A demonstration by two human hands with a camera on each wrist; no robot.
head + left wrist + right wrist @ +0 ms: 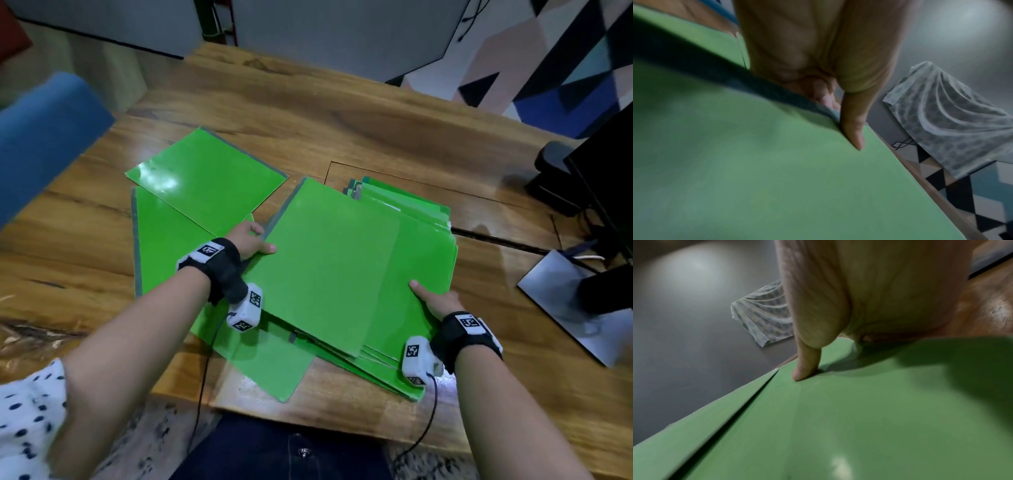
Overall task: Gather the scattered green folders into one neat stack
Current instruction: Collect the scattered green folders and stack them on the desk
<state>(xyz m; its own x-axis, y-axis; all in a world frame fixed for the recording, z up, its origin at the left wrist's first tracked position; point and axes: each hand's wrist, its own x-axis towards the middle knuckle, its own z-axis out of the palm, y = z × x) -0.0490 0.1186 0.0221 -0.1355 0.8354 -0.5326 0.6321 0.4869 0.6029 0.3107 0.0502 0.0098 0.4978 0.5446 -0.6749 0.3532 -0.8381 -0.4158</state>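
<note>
I gripped the top folder [329,263] with my left hand [248,240] and right hand [436,301], thumbs on top, squaring the stack [421,246]; two loose folders [205,178] waited next.

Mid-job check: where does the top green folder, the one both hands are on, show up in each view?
Head: top green folder sits centre, left hand on its left edge, right hand at its near right corner.
Left wrist: fills the lower left, thumb on it.
Right wrist: fills the lower half, thumb pressing on it.
Shared landmark: the wooden table.
</note>
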